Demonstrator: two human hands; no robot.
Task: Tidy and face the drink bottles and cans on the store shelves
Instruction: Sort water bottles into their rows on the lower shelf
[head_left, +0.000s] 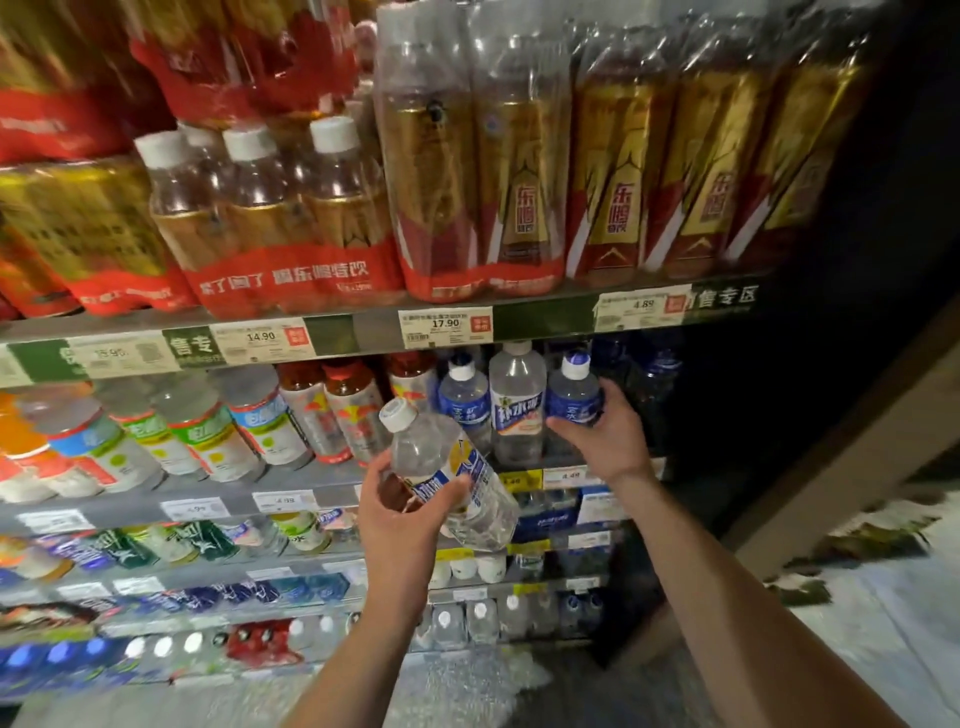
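The left hand (402, 512) grips a clear water bottle (447, 467), tilted with its white cap up-left, near the shelf (291, 480). Farther right, the right hand (605, 434) curls round a blue-labelled bottle (574, 397) standing on that shelf, beside a taller clear bottle (518, 400)

A shop drinks aisle, tiered shelves (332, 332) packed with bottled drinks (260, 421), shrink-wrapped multipacks (291, 218) on top, printed price tags (445, 326) along every shelf edge
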